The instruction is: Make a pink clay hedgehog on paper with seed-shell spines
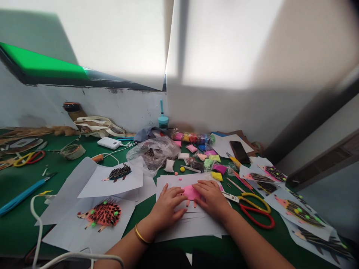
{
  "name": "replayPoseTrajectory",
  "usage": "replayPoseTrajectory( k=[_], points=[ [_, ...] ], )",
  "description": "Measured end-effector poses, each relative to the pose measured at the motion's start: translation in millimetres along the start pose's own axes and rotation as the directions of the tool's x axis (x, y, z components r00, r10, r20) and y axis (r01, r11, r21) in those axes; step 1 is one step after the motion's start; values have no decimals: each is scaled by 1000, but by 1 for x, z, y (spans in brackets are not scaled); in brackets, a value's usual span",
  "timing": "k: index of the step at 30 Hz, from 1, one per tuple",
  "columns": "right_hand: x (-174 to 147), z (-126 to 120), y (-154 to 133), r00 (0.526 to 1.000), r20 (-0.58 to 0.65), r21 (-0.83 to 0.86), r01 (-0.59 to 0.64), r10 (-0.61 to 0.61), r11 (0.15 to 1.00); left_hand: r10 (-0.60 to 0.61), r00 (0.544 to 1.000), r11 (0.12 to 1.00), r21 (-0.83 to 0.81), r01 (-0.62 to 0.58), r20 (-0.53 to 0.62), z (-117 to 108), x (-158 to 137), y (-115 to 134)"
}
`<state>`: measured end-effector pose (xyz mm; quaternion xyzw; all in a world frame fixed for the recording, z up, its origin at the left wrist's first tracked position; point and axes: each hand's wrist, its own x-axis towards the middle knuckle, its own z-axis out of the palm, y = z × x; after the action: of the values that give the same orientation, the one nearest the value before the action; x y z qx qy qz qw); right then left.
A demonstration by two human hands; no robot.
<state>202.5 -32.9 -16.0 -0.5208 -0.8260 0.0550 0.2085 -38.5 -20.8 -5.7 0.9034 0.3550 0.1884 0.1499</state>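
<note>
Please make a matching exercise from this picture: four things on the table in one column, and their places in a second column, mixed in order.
Things:
1. pink clay piece
2. scissors
3. black phone
4. red hedgehog picture

Places:
A. on white paper, left of the left hand
B. on the green table, right of the right hand
C. between the two hands, on white paper
D. far right, on a white sheet near the wall

Pairs: 1-C, 2-B, 3-D, 4-A
</note>
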Motion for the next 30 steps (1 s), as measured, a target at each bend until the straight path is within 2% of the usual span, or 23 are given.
replayPoseTrajectory(
  k=[3, 6, 14, 22, 30],
  points=[
    [1, 0, 0, 999, 33, 1, -19, 19, 1000, -121, 991, 993, -9, 121, -63, 0, 1, -7],
    [2, -3, -1, 999, 44, -21, -17, 17, 1000, -170, 984, 985, -8, 170, -53, 2, 1, -12],
    [5, -1, -4, 968, 237, -54, 97, -81, 994, -182, 983, 983, -13, 182, -23, 7, 0, -15],
    [8, 5, -11, 944, 298, -47, 161, -140, 986, -173, 984, 985, -15, 173, -33, 7, -2, -13],
    [9, 1, -14, 914, 375, -1, 166, -153, 986, -190, 981, 981, -33, 189, -40, 6, -1, -13]
  ],
)
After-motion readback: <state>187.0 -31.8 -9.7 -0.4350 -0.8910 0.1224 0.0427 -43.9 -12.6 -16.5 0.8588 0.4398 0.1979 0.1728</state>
